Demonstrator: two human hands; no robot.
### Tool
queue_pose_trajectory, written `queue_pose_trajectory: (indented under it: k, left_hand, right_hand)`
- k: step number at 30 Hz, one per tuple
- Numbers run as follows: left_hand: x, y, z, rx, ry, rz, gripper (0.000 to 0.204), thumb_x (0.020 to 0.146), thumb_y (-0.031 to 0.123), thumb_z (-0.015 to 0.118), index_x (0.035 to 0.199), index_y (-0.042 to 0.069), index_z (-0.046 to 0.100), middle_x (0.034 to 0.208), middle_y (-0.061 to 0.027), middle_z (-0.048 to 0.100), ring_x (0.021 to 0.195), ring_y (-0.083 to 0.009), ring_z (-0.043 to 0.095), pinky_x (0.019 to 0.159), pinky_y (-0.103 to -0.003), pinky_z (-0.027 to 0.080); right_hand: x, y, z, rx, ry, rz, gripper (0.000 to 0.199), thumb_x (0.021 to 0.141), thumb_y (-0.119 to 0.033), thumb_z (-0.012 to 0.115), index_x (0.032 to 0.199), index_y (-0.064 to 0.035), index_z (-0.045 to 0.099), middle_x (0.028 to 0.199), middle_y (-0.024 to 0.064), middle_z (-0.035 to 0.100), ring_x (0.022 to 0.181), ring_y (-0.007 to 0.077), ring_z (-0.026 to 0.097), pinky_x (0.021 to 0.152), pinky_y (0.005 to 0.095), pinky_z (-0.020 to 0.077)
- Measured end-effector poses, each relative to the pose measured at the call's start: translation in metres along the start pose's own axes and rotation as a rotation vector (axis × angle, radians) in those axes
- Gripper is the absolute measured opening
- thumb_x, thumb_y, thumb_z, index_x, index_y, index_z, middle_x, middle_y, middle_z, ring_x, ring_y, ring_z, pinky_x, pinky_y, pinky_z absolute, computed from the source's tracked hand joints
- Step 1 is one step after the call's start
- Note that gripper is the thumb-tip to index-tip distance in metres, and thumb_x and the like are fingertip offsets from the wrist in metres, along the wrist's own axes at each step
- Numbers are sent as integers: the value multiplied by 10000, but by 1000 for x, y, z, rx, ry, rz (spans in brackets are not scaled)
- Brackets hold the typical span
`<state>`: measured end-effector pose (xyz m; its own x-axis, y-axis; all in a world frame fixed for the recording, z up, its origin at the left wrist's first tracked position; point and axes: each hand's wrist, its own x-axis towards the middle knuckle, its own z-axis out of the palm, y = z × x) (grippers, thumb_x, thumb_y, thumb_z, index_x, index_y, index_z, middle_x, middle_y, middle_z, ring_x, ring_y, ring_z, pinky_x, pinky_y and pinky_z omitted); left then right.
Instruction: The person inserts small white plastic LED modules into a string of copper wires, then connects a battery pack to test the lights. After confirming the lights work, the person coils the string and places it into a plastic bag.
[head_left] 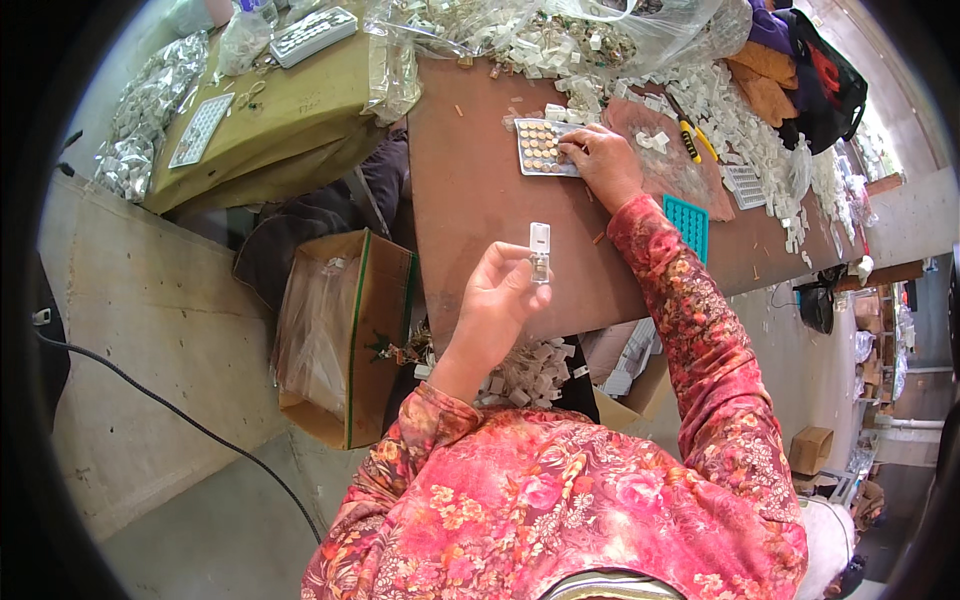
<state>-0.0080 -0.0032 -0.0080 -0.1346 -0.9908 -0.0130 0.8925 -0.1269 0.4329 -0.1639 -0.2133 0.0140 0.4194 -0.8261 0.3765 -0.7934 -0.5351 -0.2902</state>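
Between the thumb and fingers of my left hand (503,295) is a small plastic case (540,238), held upright. Its upper part is white, and the lower part looks clear. My right hand (603,168) reaches over the right side of a shallow tray (548,174) filled with rows of round, gold-coloured discs (537,143). The fingers of that hand are bent together at the discs; whatever they pinch is hidden. Both hands are apart, the left one nearer to me above the table's front edge.
White plastic pieces (760,150) lie heaped along the back and right of the brown table (465,160). Near my right forearm are a teal tray (686,225) and yellow-handled pliers (690,140). A cardboard box (380,330) stands left of my lap, which holds more white cases (530,372).
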Motion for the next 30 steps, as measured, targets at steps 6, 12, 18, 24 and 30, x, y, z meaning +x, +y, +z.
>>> queue_pose_trajectory:
  k: [6,12,18,24,30]
  left_hand:
    - [1,0,2,-14,18,12,132,970,128,536,1067,56,483,998,-107,590,845,-149,571,721,-262,489]
    - [0,0,2,51,53,26,143,965,133,548,1070,58,488,1002,-76,605,853,-130,585,726,-262,492]
    - [-1,0,7,109,43,27,112,965,109,543,1059,58,506,975,-40,615,852,-86,581,703,-242,500]
    - [-3,1,7,213,3,50,102,964,99,542,1056,60,520,970,-26,614,828,-67,576,669,-224,487]
    - [-3,0,5,119,46,73,118,961,112,552,1062,58,525,972,-28,612,841,-75,586,699,-226,504]
  right_hand:
    - [5,-15,-14,99,-23,160,110,823,-192,655,864,-104,706,787,109,686,727,266,663,667,349,515]
    - [-75,-81,-76,540,-99,-48,68,778,-55,676,830,-20,653,762,108,655,684,253,644,627,310,519]
    - [-109,-116,-70,435,53,-141,100,775,-42,690,846,-32,620,797,101,626,694,264,640,599,327,518]
    - [-113,-109,-71,566,-91,-27,83,783,-46,680,855,-48,638,789,98,619,694,270,635,593,335,510]
    - [-127,-116,-58,382,131,-186,188,760,46,696,938,-14,686,805,98,641,712,180,641,613,283,513]
